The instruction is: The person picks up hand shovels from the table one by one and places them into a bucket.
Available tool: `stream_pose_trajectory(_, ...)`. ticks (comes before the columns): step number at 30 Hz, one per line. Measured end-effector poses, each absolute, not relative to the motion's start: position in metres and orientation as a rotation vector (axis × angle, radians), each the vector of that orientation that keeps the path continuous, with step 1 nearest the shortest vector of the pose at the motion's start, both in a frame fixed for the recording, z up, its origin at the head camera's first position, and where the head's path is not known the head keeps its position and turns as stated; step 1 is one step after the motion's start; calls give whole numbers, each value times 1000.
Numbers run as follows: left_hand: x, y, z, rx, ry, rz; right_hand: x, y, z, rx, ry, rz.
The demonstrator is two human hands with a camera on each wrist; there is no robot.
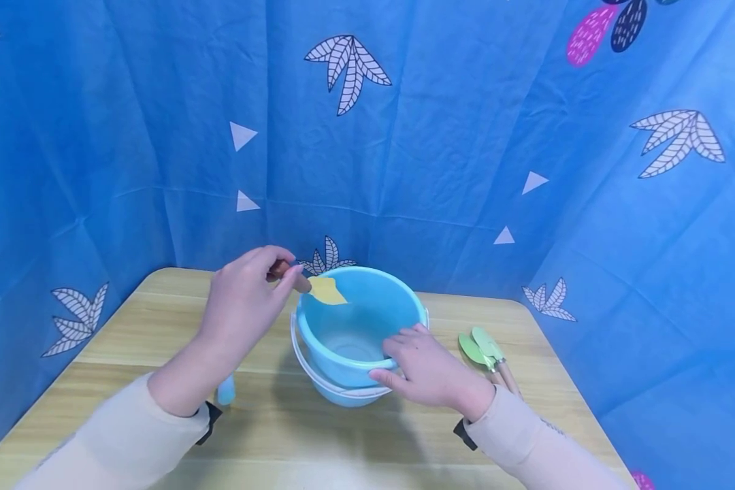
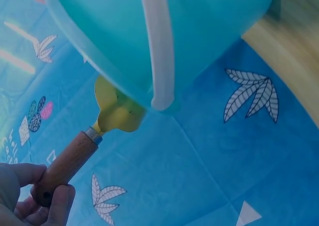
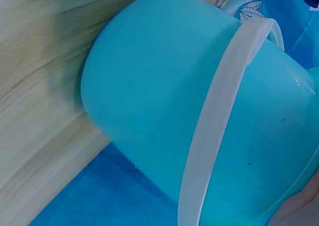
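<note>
My left hand point(image 1: 245, 296) pinches the wooden handle of a small yellow trowel point(image 1: 327, 290). Its blade overlaps the left rim of a light-blue bucket point(image 1: 333, 371) in the head view. Seen from the left wrist, the thumb and fingertips hold the handle point(image 2: 67, 161) near its end, and the bucket rim hides part of the blade. The bucket stands on the table, its white bail handle point(image 3: 212, 121) hanging down at the front. My right hand point(image 1: 431, 371) grips the near right rim, fingers over the edge and thumb outside.
Two green trowels point(image 1: 484, 347) with wooden handles lie on the table point(image 1: 355, 449) right of the bucket, partly behind my right forearm. A light-blue object point(image 1: 226, 391) shows beside my left forearm, mostly hidden. Blue patterned cloth point(image 1: 367, 156) hangs behind the table and at its sides.
</note>
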State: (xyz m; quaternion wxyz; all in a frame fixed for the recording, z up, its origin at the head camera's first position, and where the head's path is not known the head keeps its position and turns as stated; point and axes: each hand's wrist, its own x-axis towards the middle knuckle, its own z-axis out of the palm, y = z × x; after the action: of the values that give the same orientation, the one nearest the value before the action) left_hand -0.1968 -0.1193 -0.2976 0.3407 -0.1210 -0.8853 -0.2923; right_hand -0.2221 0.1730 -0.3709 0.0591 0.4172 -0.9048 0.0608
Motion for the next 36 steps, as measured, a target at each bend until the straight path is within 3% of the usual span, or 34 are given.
stream_pose_trajectory(36, -242, -90, -342, -528, -2578, -754, -223, 171, -372, 1259, -2755, 201)
